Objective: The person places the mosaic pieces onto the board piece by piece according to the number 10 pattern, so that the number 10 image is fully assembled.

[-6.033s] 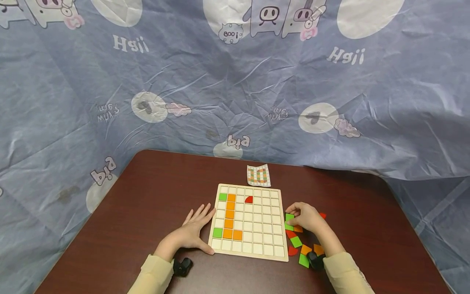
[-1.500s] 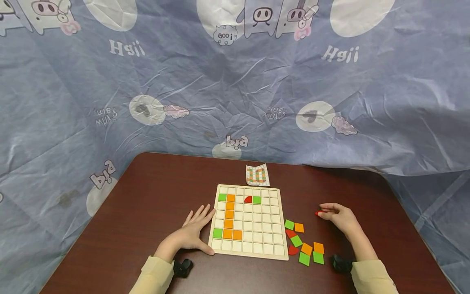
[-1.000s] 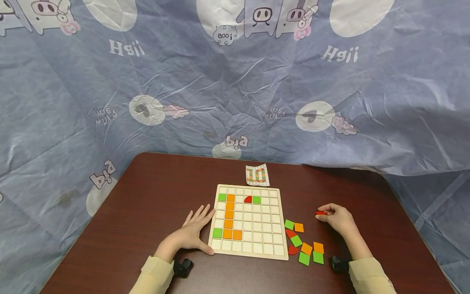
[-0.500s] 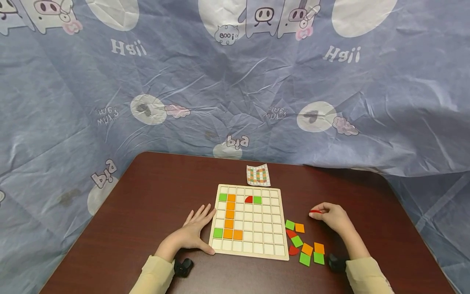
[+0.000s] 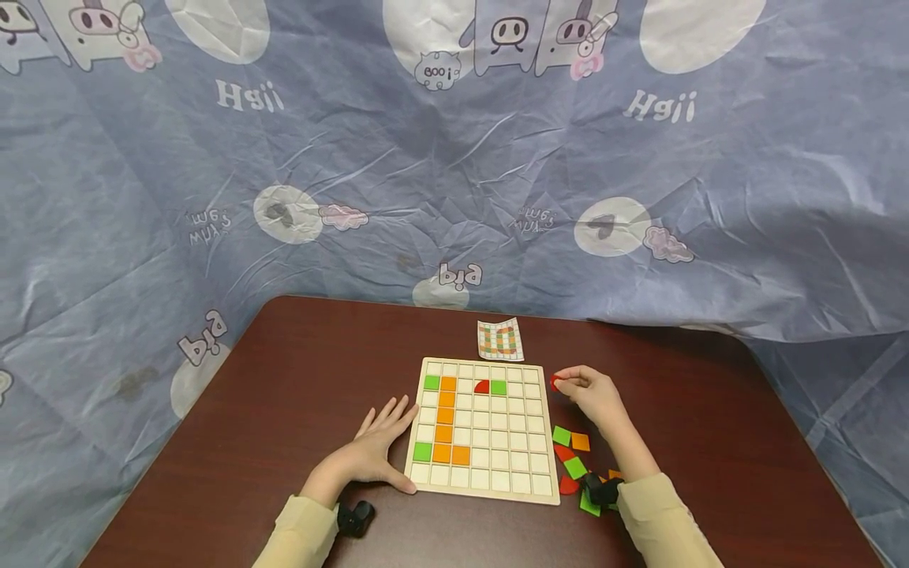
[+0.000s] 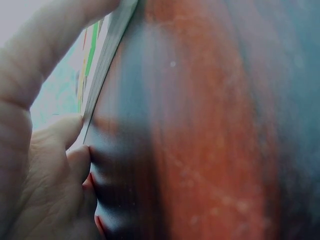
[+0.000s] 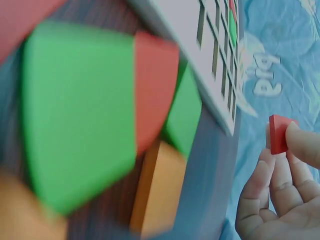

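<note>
Behind everything hung a blue-grey printed cloth, and beyond both hands a small pattern card lay on the dark red-brown table. Nearer the person than the right hand, loose tiles lay scattered, among them a green square, an orange square and a red quarter-circle; a black wrist camera partly covered the nearest ones. The pale wooden grid board lay flat between the hands. To the left hand's right, an orange column of five squares ran up it, with a sixth beside the lowest; a red quarter tile and a green tile sat side by side, left of the right hand. The held red tile was thick and glossy, its full outline hard to make out behind the thumb. The right hand pinched it at its fingertips, just off the board's right edge. The left hand was spread wide, thumb and a fingertip touching the board's left edge.
</note>
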### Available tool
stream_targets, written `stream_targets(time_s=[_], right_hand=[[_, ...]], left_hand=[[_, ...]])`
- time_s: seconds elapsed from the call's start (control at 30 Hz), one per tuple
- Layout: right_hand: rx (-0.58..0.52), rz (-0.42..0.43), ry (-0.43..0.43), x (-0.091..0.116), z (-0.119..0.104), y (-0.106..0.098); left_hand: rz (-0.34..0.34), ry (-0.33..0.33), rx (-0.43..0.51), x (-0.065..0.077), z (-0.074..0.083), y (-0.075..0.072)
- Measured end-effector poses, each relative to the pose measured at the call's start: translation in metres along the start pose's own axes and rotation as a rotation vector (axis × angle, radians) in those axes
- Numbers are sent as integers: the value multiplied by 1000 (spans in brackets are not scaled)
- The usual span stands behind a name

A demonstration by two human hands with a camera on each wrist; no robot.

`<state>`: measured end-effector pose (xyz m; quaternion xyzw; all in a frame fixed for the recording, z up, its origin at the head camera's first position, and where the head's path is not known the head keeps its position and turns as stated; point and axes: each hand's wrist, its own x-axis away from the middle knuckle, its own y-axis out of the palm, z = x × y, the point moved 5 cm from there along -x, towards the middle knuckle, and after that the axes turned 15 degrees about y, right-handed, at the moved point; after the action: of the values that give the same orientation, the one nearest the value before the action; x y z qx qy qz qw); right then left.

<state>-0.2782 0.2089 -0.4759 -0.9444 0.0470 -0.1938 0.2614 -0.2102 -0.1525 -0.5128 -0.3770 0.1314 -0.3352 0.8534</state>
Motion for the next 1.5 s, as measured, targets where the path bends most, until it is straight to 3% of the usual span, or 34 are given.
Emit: stream_targets(time_s=[0.2, 0.5, 1.5], right_hand=[[-5, -32, -18, -5, -10, 27], [172, 27, -63, -2, -25, 48], [346, 98, -92, -1, -39, 63]], left_hand=[[5, 3, 3, 0, -1, 2], [9, 5, 2, -2, 1, 2], [11, 1, 1, 0, 2, -1]])
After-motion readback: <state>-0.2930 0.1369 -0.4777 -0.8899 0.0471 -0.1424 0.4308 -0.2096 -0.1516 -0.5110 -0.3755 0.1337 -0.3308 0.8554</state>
